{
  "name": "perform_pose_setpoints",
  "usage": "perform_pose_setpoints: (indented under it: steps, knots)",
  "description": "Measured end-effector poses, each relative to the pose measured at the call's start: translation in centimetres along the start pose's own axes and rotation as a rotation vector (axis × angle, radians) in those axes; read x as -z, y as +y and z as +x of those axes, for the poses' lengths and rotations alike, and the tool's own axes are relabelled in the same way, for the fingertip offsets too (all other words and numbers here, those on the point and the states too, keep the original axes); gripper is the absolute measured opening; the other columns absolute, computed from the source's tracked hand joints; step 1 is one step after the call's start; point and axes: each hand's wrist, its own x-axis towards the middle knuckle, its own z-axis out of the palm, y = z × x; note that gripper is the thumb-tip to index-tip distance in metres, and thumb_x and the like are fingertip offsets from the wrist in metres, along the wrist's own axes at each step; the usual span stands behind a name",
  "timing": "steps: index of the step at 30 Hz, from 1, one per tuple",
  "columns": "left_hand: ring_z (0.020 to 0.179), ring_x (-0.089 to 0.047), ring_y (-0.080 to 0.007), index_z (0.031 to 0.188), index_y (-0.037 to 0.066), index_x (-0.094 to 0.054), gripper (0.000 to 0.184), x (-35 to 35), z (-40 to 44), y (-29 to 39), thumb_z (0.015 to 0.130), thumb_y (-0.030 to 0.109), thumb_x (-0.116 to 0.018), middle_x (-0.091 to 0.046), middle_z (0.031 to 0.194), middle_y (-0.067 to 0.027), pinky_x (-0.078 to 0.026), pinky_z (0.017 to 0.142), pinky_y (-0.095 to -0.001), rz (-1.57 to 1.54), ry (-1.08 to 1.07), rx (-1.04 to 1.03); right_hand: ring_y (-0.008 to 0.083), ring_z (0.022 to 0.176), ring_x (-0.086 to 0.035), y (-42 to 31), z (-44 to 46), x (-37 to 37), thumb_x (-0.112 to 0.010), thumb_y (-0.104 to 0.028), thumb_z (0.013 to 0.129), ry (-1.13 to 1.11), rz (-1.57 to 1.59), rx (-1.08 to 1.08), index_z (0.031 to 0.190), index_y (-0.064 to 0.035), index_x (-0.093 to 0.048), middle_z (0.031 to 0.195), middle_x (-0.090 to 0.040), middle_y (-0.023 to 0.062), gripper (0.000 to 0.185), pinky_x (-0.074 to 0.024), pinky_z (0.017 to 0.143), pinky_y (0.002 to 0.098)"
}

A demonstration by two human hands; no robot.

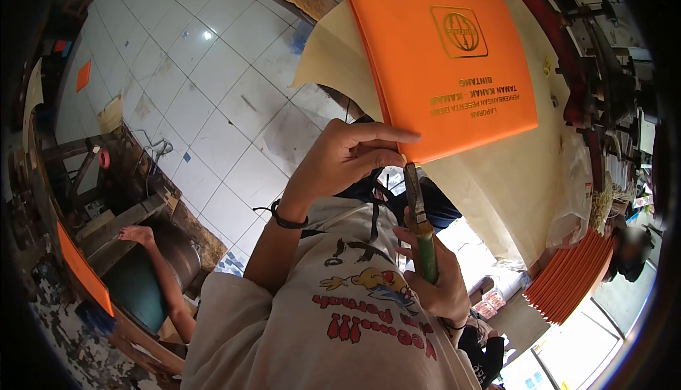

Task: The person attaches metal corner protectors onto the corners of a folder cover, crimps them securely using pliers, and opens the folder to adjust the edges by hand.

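Note:
An orange report cover (454, 92) with gold lettering and a round emblem lies on a tan sheet, its corner pointing toward me. My left hand (340, 156) is closed on that near corner, thumb below and index finger stretched over the cover's edge. In my right hand (438, 276) are pliers (417, 209) with a green handle, fingers wrapped around it. Their dark metal jaws touch or nearly touch the corner beside my left thumb; whether they grip it I cannot tell.
The tan sheet (489, 205) covers the work surface. A stack of orange covers (571, 276) stands at right, near a clear plastic bag (571, 191). At left, another person's arm (164, 276) reaches by wooden benches. White floor tiles (206, 92) hold scraps.

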Motion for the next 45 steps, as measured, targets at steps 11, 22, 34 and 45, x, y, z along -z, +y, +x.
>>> perform_pose_setpoints:
  steps: [11,22,34,45]
  knots:
    - [0.051,-0.045,0.0001,0.116,0.004,-0.069,0.033,0.0,0.0,0.1,0.085,-0.004,-0.070,-0.074,0.086,-0.0068,-0.033,0.043,-0.0167,0.001,-0.006,0.001,0.0150,0.083,-0.058,-1.4,0.2,0.0,-0.045,0.012,0.073,-0.004,-0.087,-0.081,0.124,0.0032,-0.055,0.114,-0.062,0.0140,0.052,-0.0483,0.074,0.0282]
    - [0.053,-0.053,-0.0030,0.118,0.002,-0.067,0.032,0.0,-0.4,1.5,0.087,-0.003,-0.069,-0.073,0.092,-0.0085,-0.042,0.046,-0.0172,0.061,-0.010,0.149,0.0219,0.069,-0.061,-1.2,0.4,-0.7,-0.055,-0.007,0.091,0.097,-0.130,-0.187,0.104,-0.0001,-0.051,0.081,-0.061,0.0135,0.016,-0.0475,0.067,0.0345]
    - [0.069,-0.068,-0.0094,0.114,-0.003,-0.061,0.022,-3.6,-2.7,2.5,0.093,0.002,-0.065,-0.070,0.081,-0.0076,-0.054,0.061,-0.0207,0.091,0.493,0.069,0.0261,0.067,-0.061,-0.3,0.5,-1.3,-0.054,-0.006,0.089,0.112,-0.065,-0.087,0.107,0.0003,-0.050,0.076,-0.058,0.0129,0.020,-0.0477,0.066,0.0374]
    - [0.111,-0.062,-0.0195,0.122,-0.001,-0.054,0.039,-7.3,-4.0,0.2,0.093,0.021,-0.068,-0.067,0.115,-0.0130,-0.048,0.099,-0.0341,-0.763,-0.130,0.528,0.0290,0.068,-0.067,-1.4,0.9,-0.8,-0.055,-0.004,0.086,0.086,-0.074,-0.162,0.113,0.0035,-0.050,0.077,-0.063,0.0148,0.029,-0.0512,0.065,0.0378]
